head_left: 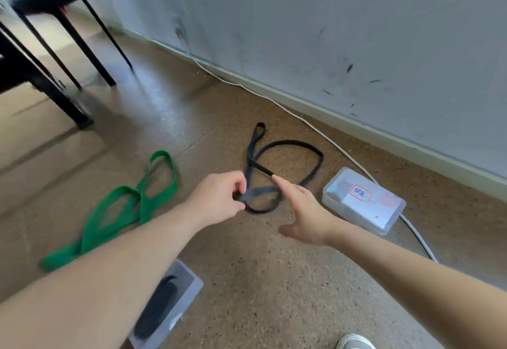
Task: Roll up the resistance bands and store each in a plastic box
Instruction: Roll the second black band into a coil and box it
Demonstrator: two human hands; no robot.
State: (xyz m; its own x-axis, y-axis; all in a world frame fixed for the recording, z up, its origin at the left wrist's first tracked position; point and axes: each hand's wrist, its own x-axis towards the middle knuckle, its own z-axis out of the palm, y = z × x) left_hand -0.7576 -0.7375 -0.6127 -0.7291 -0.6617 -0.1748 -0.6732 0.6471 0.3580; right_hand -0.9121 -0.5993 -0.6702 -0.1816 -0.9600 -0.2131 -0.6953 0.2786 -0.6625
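Note:
A thin black resistance band (290, 144) lies in loose loops on the brown floor. My left hand (219, 197) pinches the near end of it, a little above the floor. My right hand (301, 208) is open, fingers straight, its forefinger tip touching the band just right of the pinched part. A wide green band (129, 206) lies twisted on the floor to the left. A clear plastic box with a labelled lid (362, 200) sits to the right. Another clear box (167, 302), holding something dark, lies near me, partly hidden by my left forearm.
A white cable (301, 120) runs along the foot of the grey wall and passes behind the labelled box. Black table legs (76, 44) stand at the back left. The toe of a shoe (355, 341) shows at the bottom edge.

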